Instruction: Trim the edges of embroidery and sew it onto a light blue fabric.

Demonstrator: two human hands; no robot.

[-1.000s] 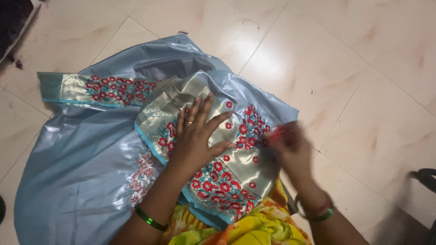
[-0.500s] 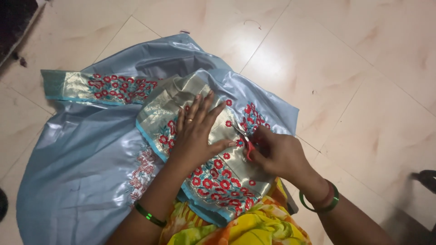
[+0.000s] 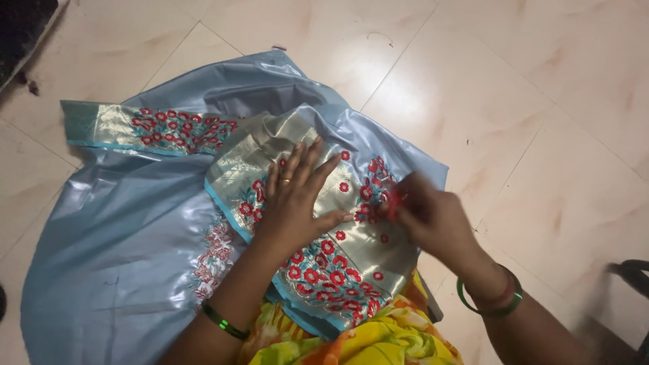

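Pressing one embroidered cloth (image 3: 351,260), left hand (image 3: 295,203); right hand (image 3: 429,216) pinching.

One head-worn camera looks steeply down, close over the tiled floor (image 3: 554,101), with the wearer's arms entering from 6 o'clock.

You have two hands at work: your left hand (image 3: 294,203) lies flat with spread fingers on the cloth, and your right hand (image 3: 426,216) pinches one small red thing (image 3: 394,201), too blurred to name. On the floor (image 3: 541,101) you have one light blue garment (image 3: 135,230) carrying two gold bands with red flowers, one band (image 3: 149,128) toward the far left edge and one embroidered panel (image 3: 338,263) under your hands. You wear one ring (image 3: 286,181), one green bangle (image 3: 223,322) on the left wrist and one set of bangles (image 3: 490,301) on the right.
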